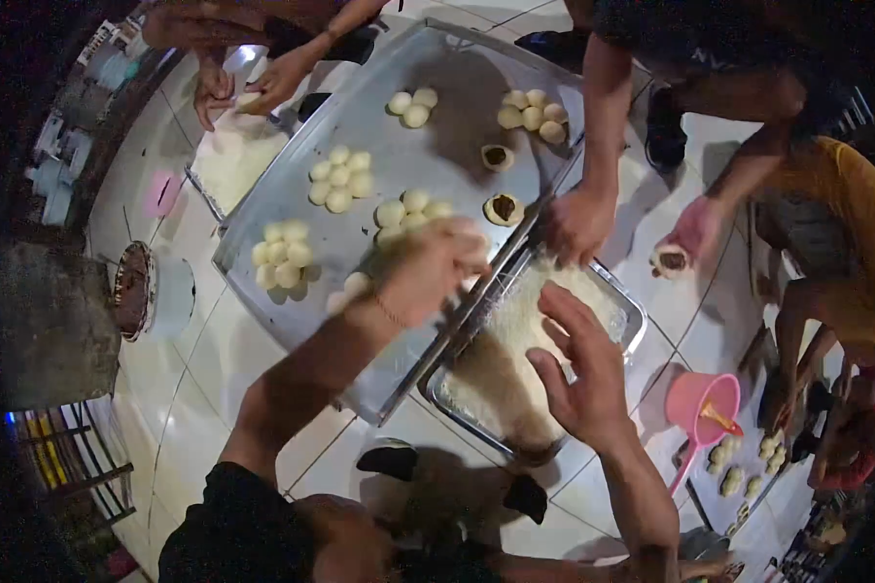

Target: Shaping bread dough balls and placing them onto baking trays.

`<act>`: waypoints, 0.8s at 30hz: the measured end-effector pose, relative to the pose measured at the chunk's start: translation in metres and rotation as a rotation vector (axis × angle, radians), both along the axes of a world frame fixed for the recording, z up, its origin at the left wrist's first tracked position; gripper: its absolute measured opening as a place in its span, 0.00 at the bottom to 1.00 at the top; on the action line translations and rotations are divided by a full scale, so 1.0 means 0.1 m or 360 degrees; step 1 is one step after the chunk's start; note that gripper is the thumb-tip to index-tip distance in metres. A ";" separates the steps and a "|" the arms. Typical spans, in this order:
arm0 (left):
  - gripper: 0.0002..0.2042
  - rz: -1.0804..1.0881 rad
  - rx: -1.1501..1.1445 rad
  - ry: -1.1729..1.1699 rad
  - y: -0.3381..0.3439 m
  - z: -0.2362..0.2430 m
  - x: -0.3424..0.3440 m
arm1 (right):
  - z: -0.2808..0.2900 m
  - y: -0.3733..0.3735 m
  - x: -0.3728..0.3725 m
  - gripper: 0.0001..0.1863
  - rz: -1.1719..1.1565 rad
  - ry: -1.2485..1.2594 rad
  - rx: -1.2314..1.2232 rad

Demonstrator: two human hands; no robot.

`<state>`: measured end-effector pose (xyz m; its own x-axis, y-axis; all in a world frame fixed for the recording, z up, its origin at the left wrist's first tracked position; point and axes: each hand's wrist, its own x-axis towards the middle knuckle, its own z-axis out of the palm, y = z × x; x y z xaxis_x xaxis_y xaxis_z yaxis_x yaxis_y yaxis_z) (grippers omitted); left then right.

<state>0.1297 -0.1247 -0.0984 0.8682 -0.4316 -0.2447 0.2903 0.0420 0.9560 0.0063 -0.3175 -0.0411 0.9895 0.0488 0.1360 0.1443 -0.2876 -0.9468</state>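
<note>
My left hand (436,270) is over the large metal tray (360,272), beside a cluster of pale dough balls (415,206). Motion blurs its fingers, and whatever they may hold is hidden. My right hand (588,374) hovers with fingers spread above a smaller metal pan (637,325) of white crumbs (515,321), holding nothing. More dough balls (282,255) sit in groups across the large tray. Near its right edge lie two flat dough rounds with dark filling (504,209).
A co-worker's hand (583,223) reaches to the crumb pan's far end; another hand (695,238) holds a filled dough round (671,259). At far left, a person's hands (262,92) work over a second crumb tray (228,160). A bowl of dark filling (133,291) and a pink dipper (695,403) stand on tiles.
</note>
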 end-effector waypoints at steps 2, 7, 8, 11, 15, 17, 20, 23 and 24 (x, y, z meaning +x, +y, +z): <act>0.21 0.0785 0.0523 -0.0167 0.07 -0.06 0.68 | 0.03 -0.21 -0.03 0.16 -0.0061 -0.0167 -0.0358; 0.23 0.0695 0.1841 -0.0787 0.63 -1.00 2.40 | -0.08 -0.52 -0.29 0.09 -0.0325 0.0281 -0.0115; 0.23 0.0675 0.1832 -0.0777 0.56 -1.10 2.44 | -0.11 -0.56 -0.33 0.09 -0.0339 0.0298 -0.0124; 0.25 0.1014 0.1866 -0.1033 0.53 -1.28 2.51 | -0.20 -0.58 -0.40 0.08 -0.0464 0.0446 -0.0047; 0.27 0.1245 0.1820 -0.1266 0.30 -0.93 2.14 | -0.42 -0.65 -0.36 0.08 -0.0519 0.0436 -0.0203; 0.22 0.0654 0.1703 -0.1119 0.14 -0.70 1.73 | -0.72 -0.64 -0.36 0.10 -0.0606 0.0652 -0.0282; 0.11 0.0003 0.1815 -0.0676 -0.34 -0.42 1.39 | -1.31 -0.60 -0.53 0.12 -0.0167 0.0345 -0.1058; 0.10 0.0130 0.2088 -0.0618 -0.60 -0.62 1.48 | -1.42 -0.53 -0.62 0.11 -0.0093 0.0881 -0.0891; 0.10 0.0233 0.2042 -0.0663 -0.65 -0.60 1.46 | -1.46 -0.51 -0.67 0.10 -0.0092 0.0805 -0.0955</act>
